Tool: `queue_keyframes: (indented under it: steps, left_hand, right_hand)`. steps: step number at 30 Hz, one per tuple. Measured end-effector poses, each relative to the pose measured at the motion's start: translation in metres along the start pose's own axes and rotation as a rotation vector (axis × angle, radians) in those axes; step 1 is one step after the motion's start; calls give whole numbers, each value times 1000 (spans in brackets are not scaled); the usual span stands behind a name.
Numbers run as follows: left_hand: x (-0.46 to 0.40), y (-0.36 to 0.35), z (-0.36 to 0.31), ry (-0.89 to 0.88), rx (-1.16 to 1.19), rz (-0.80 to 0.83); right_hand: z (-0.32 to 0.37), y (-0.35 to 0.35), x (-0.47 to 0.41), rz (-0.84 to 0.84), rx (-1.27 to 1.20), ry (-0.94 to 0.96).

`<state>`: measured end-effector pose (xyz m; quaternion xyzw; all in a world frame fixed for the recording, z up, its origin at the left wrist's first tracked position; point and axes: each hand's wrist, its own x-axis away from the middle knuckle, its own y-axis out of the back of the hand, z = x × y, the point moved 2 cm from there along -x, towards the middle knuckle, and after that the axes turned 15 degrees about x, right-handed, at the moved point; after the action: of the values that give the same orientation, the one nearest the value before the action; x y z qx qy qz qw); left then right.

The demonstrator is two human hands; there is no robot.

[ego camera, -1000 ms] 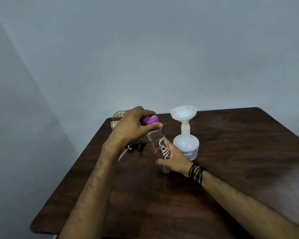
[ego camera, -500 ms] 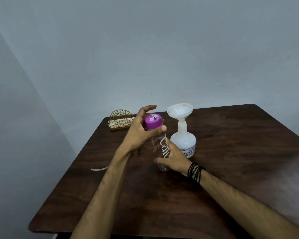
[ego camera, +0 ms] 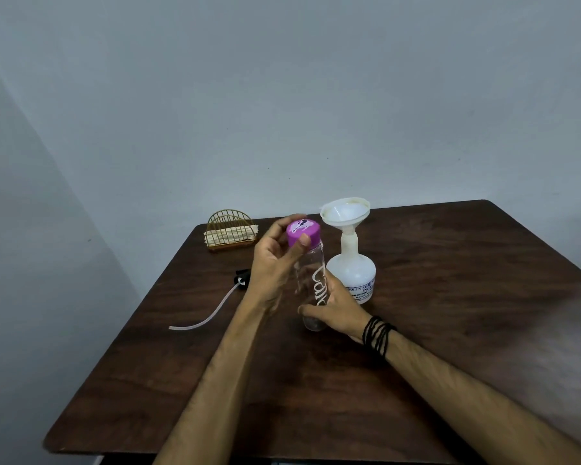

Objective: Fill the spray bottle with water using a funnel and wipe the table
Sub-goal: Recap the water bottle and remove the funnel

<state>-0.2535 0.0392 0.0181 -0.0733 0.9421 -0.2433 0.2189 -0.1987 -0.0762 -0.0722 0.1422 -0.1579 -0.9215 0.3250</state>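
Note:
A clear water bottle (ego camera: 311, 280) with white lettering stands tilted on the dark wooden table (ego camera: 450, 297). My right hand (ego camera: 337, 312) grips its lower body. My left hand (ego camera: 275, 263) pinches its purple cap (ego camera: 303, 233) between thumb and fingers. Just behind, to the right, stands the white spray bottle (ego camera: 351, 275) with a white funnel (ego camera: 345, 213) set in its neck. The bottle's black spray head (ego camera: 241, 280) with its long thin tube (ego camera: 202, 317) lies on the table at the left.
A gold wire holder (ego camera: 230, 231) with folded cloths or napkins sits at the table's far left corner. Grey walls close in behind and on the left. The table's near edge runs along the bottom of the view.
My left hand has shifted from covering the cap to pinching its side, so the cap top now shows. The view has tilted, bringing the spray head and tube into sight.

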Motion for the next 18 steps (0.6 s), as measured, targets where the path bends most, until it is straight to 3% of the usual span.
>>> queue_keyframes:
  steps: [6, 9, 14, 18]
  left_hand:
    - [-4, 7, 8, -36, 216, -159]
    - [2, 10, 11, -29, 132, -185]
    - [7, -12, 13, -22, -159, -81]
    - [6, -18, 13, 22, 29, -128]
  right_hand:
    - [0, 1, 3, -12, -16, -2]
    - [0, 1, 3, -12, -3, 0]
    - [4, 2, 5, -33, -23, 27]
    - [3, 5, 9, -27, -39, 43]
